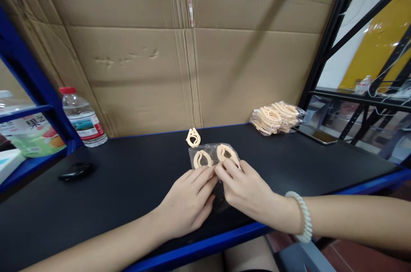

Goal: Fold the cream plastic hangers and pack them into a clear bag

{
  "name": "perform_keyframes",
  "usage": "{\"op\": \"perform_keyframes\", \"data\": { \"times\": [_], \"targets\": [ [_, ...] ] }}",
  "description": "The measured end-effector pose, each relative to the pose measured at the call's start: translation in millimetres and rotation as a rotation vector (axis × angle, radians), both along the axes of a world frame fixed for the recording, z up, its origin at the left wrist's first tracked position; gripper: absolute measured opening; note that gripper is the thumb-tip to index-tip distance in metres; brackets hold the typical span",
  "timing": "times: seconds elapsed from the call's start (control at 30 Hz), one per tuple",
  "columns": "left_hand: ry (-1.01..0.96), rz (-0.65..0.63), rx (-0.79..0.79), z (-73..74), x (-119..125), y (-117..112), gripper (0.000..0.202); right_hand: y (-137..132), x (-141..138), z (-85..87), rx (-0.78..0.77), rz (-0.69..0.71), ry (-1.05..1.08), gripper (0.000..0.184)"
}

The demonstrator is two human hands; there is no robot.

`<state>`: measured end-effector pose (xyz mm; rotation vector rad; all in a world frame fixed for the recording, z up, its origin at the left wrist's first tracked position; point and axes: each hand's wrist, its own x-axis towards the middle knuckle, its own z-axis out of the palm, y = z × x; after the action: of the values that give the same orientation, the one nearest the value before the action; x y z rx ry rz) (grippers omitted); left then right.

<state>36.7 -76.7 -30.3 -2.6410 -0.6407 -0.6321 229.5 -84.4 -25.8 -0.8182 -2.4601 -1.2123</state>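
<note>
A clear plastic bag (213, 150) lies at the middle of the black table. Inside it are two cream, loop-shaped plastic pieces that look like folded travel hangers, a left folded hanger (195, 159) and a right folded hanger (221, 148). My right hand (245, 188) pinches the near edge of the bag. Against that same edge, my left hand (191, 199) has its fingers closed, their tips meeting those of my right hand. Both hands cover the bag's near side. Just beyond the bag, a loose folded hanger (193, 132) lies by the cardboard.
A pile of bagged hangers (276, 117) sits at the back right, beside a phone (317, 135). On the left are a black mouse (76, 171) and a red-capped water bottle (84, 118). Cardboard sheets (144, 71) wall off the table's back.
</note>
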Motion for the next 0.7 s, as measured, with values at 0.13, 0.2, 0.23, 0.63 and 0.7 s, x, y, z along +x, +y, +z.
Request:
{"op": "perform_keyframes", "data": {
  "times": [0.13, 0.2, 0.23, 0.63, 0.7],
  "targets": [
    [-0.032, -0.006, -0.020, -0.6, -0.9, -1.3, 0.041, 16.7, -3.1, -1.0, -0.013, -0.012, -0.058, 0.015],
    [-0.038, -0.006, -0.034, -1.3, -1.6, -1.2, 0.043, 22.7, -5.0, -4.3, -0.023, -0.037, -0.057, 0.014],
    [-0.039, -0.004, -0.042, -1.7, -1.8, -0.9, 0.044, 23.5, -5.6, -5.0, -0.032, -0.043, -0.052, 0.013],
    [0.023, 0.018, -0.155, -0.9, -2.4, -1.4, 0.035, 57.1, 13.4, 91.3, -0.625, 0.157, 0.151, 0.019],
    [0.031, 0.013, -0.131, 0.5, -2.4, -2.8, 0.031, 104.2, 0.5, 84.9, -0.557, 0.128, 0.073, 0.016]
  ]
}}
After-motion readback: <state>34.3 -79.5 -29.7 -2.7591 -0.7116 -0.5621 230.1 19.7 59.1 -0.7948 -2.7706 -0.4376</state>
